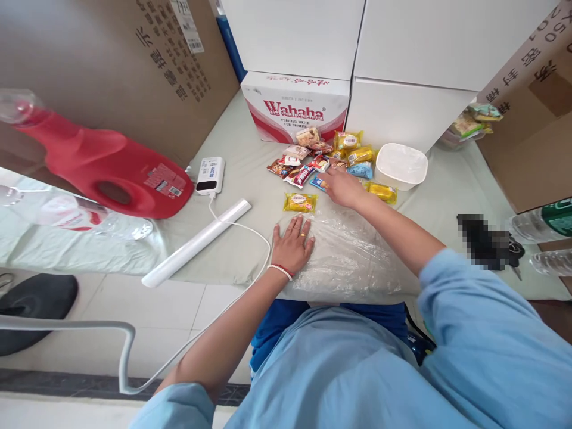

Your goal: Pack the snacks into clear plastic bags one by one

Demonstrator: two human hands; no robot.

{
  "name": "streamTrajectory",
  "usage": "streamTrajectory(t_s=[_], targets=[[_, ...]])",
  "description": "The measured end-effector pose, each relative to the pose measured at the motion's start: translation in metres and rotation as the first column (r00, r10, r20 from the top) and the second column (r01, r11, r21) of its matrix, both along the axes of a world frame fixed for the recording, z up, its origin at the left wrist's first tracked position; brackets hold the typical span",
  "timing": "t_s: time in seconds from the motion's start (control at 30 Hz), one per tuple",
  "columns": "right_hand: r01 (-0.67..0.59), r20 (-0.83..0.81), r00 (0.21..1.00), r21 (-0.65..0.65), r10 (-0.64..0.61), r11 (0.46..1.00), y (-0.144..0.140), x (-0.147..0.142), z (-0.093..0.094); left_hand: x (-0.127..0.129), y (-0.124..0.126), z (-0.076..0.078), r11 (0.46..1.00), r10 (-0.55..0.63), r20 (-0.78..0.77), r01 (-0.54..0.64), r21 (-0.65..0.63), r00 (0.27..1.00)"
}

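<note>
My left hand lies flat at the left edge of a clear plastic bag, fingers stretched out. Just beyond its fingertips is a yellow-wrapped snack. My right hand reaches into a heap of small wrapped snacks, its fingers closed at the right end of a small blue snack packet. Around it lie a red-and-white snack packet, several yellow packets and a light blue packet. A white plastic tub stands right of the heap, with a yellow packet before it.
A Wahaha carton and white boxes stand behind the snacks. On the left are a red detergent bottle, a white power bank with a cable and a long white bar. Bottles stand at the right.
</note>
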State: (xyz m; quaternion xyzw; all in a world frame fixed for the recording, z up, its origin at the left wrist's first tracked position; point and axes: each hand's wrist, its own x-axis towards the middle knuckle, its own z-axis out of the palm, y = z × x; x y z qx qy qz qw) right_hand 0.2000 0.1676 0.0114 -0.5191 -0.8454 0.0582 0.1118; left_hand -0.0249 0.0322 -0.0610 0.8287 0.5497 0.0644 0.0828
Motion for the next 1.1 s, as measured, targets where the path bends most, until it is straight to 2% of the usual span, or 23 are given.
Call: streamTrajectory(t_s=[0.1, 0.17, 0.3, 0.43, 0.5, 0.57, 0.67, 0.77, 0.83, 0.9, 1.0, 1.07, 1.1], targets=[[-0.099, 0.091, 0.991, 0.034, 0.096, 0.994, 0.044, -0.054, -0.008, 0.001, -0.001, 0.003, 1.0, 0.021, -0.064, -0.021, -0.001, 0.998], [-0.148, 0.136, 0.98, -0.003, 0.147, 0.989, 0.058, -0.07, -0.014, 0.002, -0.002, 0.004, 1.0, 0.025, -0.086, -0.025, -0.002, 0.996], [-0.135, 0.204, 0.969, -0.024, 0.137, 0.991, 0.062, -0.061, -0.018, 0.001, -0.002, 0.003, 1.0, 0.02, -0.075, -0.019, 0.013, 0.997], [-0.099, 0.345, 0.929, -0.123, 0.136, 0.987, 0.06, -0.038, -0.002, -0.001, -0.001, 0.003, 1.0, 0.008, -0.035, -0.008, 0.022, 0.999], [-0.062, 0.377, 0.917, -0.2, 0.135, 0.978, 0.064, -0.042, 0.008, -0.002, -0.001, 0.003, 1.0, 0.004, -0.023, -0.003, 0.019, 1.0], [-0.068, 0.323, 0.935, -0.241, 0.146, 0.968, 0.07, -0.06, 0.011, -0.002, -0.001, 0.004, 1.0, 0.003, -0.02, -0.003, 0.011, 1.0], [-0.092, 0.178, 0.977, -0.152, 0.119, 0.984, 0.082, -0.103, 0.0, -0.002, 0.0, 0.005, 1.0, 0.011, -0.029, -0.011, -0.006, 1.0], [-0.017, 0.115, 0.993, -0.06, 0.023, 0.998, 0.093, -0.137, -0.021, -0.002, 0.001, 0.006, 1.0, 0.002, -0.037, -0.003, -0.025, 0.999], [0.056, 0.093, 0.994, -0.059, -0.051, 0.997, 0.098, -0.148, -0.03, -0.002, 0.001, 0.008, 0.999, -0.012, -0.037, 0.011, -0.035, 0.999], [0.102, 0.054, 0.994, -0.068, -0.098, 0.992, 0.099, -0.148, -0.032, -0.002, 0.001, 0.009, 0.999, -0.021, -0.04, 0.02, -0.037, 0.999], [0.13, 0.0, 0.992, -0.076, -0.13, 0.989, 0.091, -0.131, -0.022, -0.002, 0.0, 0.01, 0.999, -0.018, -0.048, 0.016, -0.035, 0.999], [0.169, -0.169, 0.968, -0.107, -0.185, 0.98, 0.073, -0.111, -0.014, -0.002, 0.001, 0.01, 0.999, -0.016, -0.045, 0.015, -0.036, 0.999], [0.171, -0.308, 0.926, -0.169, -0.217, 0.971, 0.061, -0.098, -0.012, -0.002, 0.001, 0.009, 0.999, -0.017, -0.04, 0.016, -0.036, 0.999]])
